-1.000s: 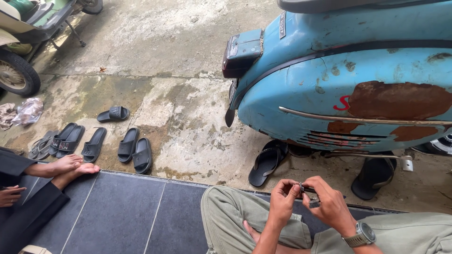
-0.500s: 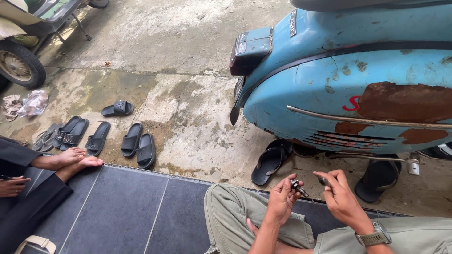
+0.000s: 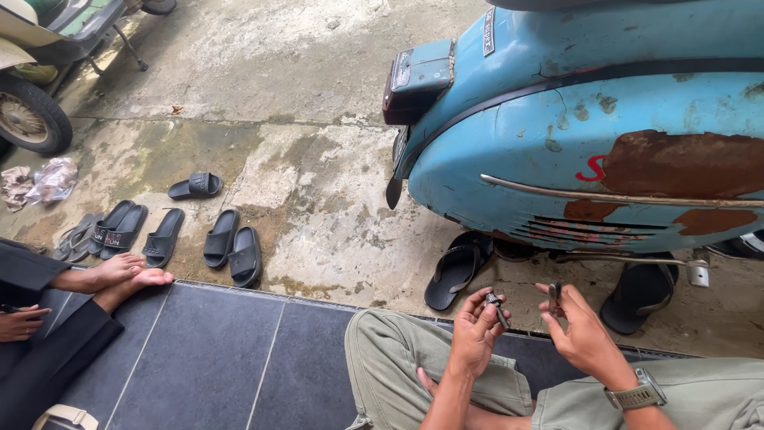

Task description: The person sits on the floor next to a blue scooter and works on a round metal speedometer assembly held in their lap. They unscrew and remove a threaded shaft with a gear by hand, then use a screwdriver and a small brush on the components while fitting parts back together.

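Left hand [image 3: 476, 330] grips a small dark part [image 3: 496, 306], right hand [image 3: 579, 330] pinches another piece [image 3: 555, 295] – held apart, unjoined – near the blue scooter [image 3: 589, 127].

1. Scooter body [image 3: 557, 159]: painted metal, light blue, chipped; matt brown rust patches.
2. Trim strip [image 3: 621, 197]: bare metal, dull shine.
3. Ground [image 3: 318, 183]: rough concrete, stained.
4. Floor tiles [image 3: 215, 358]: dark, smooth, matt.
5. Sandals [image 3: 231, 247]: black, matt, rubber-like.
6. Wristwatch [image 3: 637, 394]: metal, brushed grey.
7. Trousers [image 3: 398, 358]: olive cloth.

Small upright white sticker label [image 3: 488, 32] on the blue scooter's [image 3: 573, 95] rear, above the tail light [image 3: 417, 76]
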